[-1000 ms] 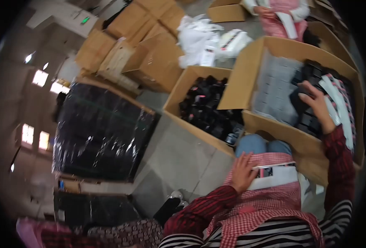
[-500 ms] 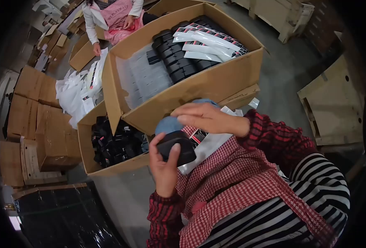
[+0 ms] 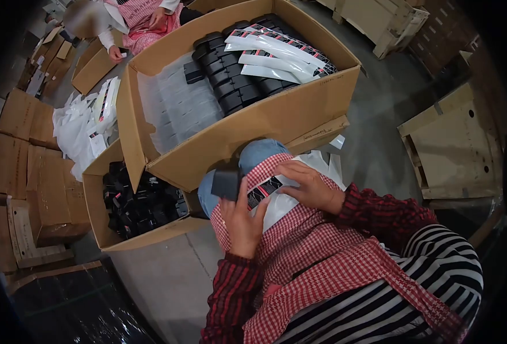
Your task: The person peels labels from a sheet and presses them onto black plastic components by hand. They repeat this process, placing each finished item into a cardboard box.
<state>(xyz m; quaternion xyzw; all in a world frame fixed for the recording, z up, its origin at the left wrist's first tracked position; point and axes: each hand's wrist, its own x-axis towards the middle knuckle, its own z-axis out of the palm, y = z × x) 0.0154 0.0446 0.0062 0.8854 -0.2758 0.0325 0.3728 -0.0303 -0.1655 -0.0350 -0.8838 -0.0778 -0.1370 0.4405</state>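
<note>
A small black plastic piece [image 3: 227, 184] with a flat, dark face is held at the fingers of my left hand [image 3: 241, 225], above my knee. The thumb of that hand stands away from the piece. My right hand [image 3: 312, 188] is over my lap with thumb and fingers apart, its fingertips at a sticker sheet [image 3: 265, 190]. The sheet is white with a black, grey and red printed pattern, and it lies across my checked apron [image 3: 299, 241]. More white sheets [image 3: 322, 163] lie beyond the right hand.
Before my knees stands a large carton [image 3: 265, 123] with black plastic parts [image 3: 230, 77], clear plastic bags [image 3: 179, 103] and sticker strips [image 3: 288, 51]. A lower carton [image 3: 144, 243] holds small black pieces [image 3: 141, 200]. White backing scraps [image 3: 75, 126] are piled at left. Another person [image 3: 144, 20] sits beyond.
My right hand has come down from above the black piece to the sticker sheet. My left hand has turned the piece and its thumb has left it. The view has shifted slightly.
</note>
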